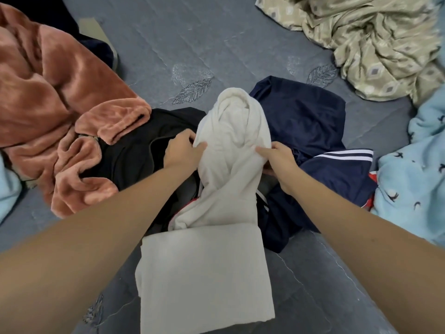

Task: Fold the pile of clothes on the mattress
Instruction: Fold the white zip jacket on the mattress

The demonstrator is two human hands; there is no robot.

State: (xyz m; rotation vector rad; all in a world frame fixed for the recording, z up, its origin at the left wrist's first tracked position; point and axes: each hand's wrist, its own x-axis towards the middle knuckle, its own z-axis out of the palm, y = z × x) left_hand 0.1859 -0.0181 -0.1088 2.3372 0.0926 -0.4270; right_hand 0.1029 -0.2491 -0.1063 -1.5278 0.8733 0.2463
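Cream cloth point(204, 273) lies nearest, its flat, squared lower part spread on the grey mattress point(313, 297) between the two forearms. Farther up, the same cloth bunches into a rumpled column that rises over the pile and ends in a rounded, twisted top. Both hands grip that column at about the same height: the left hand point(181, 150) pinches its left edge with thumb and curled fingers, and the right hand point(277, 156) pinches its right edge the same way, thumb on top. Under and beside the cloth sits the rest of the pile. A black garment point(134, 150) lies to the left, touching the cloth and running beneath the left wrist. A navy garment point(308, 121) with white stripes lies to the right, under the right hand, with a bit of red showing at its lower edge. Left of the black garment, a rust fleece point(55, 97) sprawls in thick folds, one cuff resting on the black fabric. A pale blue blanket point(414, 169) with small dark marks lies at the right edge, just beside the navy garment. Beyond the pile the mattress shows bare, stitched with leaf shapes. A beige patterned sheet point(375, 39) is crumpled in the far right corner, well apart from the hands.
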